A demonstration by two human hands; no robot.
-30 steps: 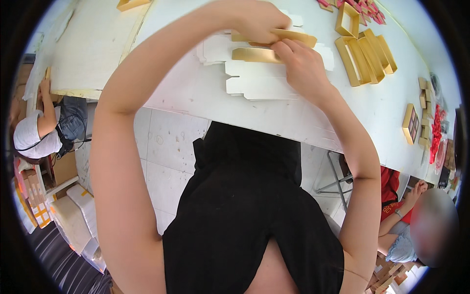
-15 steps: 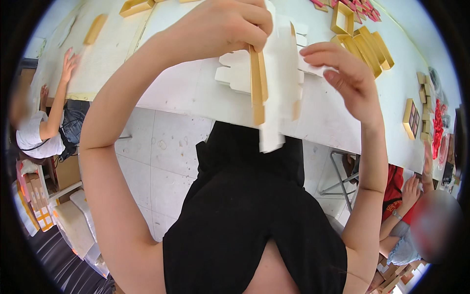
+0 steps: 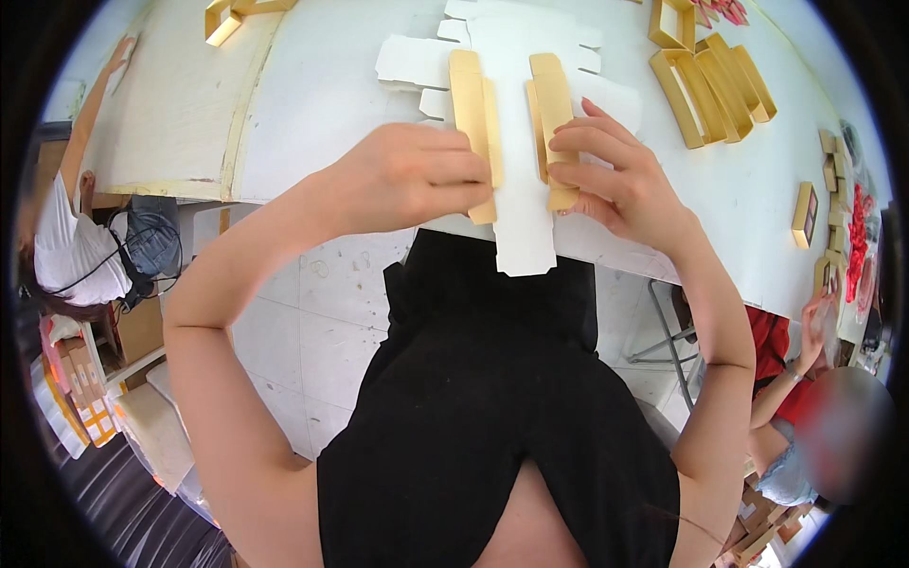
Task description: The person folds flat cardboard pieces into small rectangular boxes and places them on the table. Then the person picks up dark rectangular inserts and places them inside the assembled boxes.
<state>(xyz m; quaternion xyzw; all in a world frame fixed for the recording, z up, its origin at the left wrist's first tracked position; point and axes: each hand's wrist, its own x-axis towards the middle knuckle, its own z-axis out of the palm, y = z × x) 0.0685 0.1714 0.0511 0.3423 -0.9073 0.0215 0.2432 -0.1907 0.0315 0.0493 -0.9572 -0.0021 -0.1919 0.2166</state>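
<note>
A flat white cardboard box blank (image 3: 516, 123) with two gold flaps folded up hangs in front of me above the edge of the white table (image 3: 312, 104). My left hand (image 3: 412, 180) is shut on the left gold flap (image 3: 471, 114). The fingers of my right hand (image 3: 615, 185) pinch the right gold flap (image 3: 552, 109). The blank's lower white tab reaches down past the table edge over my black clothing. More white blanks (image 3: 407, 59) lie flat on the table behind it.
Several folded gold frames (image 3: 710, 80) lie at the table's far right, with more gold pieces (image 3: 805, 213) and red items (image 3: 857, 237) along the right edge. One person (image 3: 66, 256) sits at my left, another (image 3: 805, 379) at the lower right. Gold parts (image 3: 227, 14) rest at the top left.
The blank was lifted off the table stack, turned on edge, and now faces me flat. Both hands shifted from the table to grip its two gold flaps.
</note>
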